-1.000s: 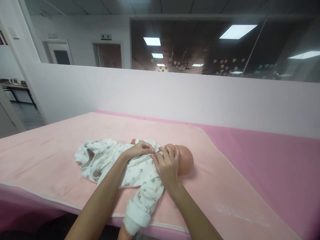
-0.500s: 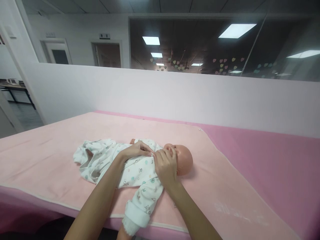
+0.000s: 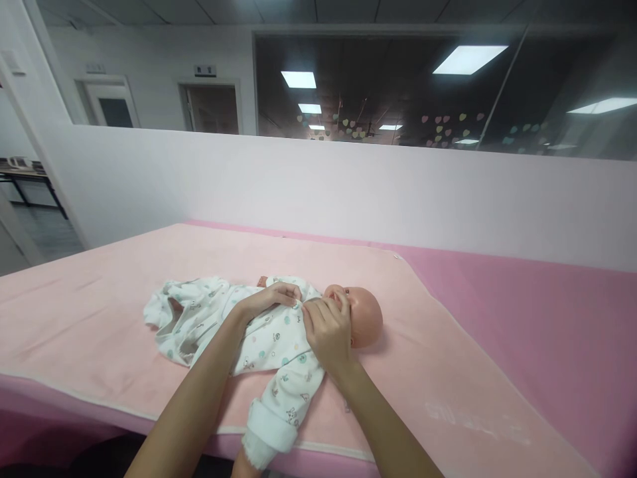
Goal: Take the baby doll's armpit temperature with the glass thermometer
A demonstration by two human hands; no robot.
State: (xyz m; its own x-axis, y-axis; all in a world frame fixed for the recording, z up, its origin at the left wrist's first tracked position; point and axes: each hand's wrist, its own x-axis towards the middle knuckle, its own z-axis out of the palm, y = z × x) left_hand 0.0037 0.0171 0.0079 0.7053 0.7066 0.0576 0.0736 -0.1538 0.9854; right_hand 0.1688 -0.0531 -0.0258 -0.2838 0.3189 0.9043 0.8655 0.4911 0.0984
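A baby doll lies on its back with its head to the right. It wears a white printed romper; one sleeve with a folded cuff hangs toward the table's near edge. My left hand pinches the romper's front at the upper chest. Close beside it, my right hand is closed on the same cloth near the neckline, its fingertips almost meeting the left ones. The fingers hide the exact spot they hold. My right hand also covers part of the doll's face. The romper's leg end is bunched and gaping at left.
The doll rests on a peach mat over a pink surface. A white partition wall with glass above runs along the back. A small desk stands beyond, at far left.
The fingertips of both hands have shifted slightly at the romper's front, drawing a little apart. The doll and the cloth lie the same, and the camera view has moved slightly.
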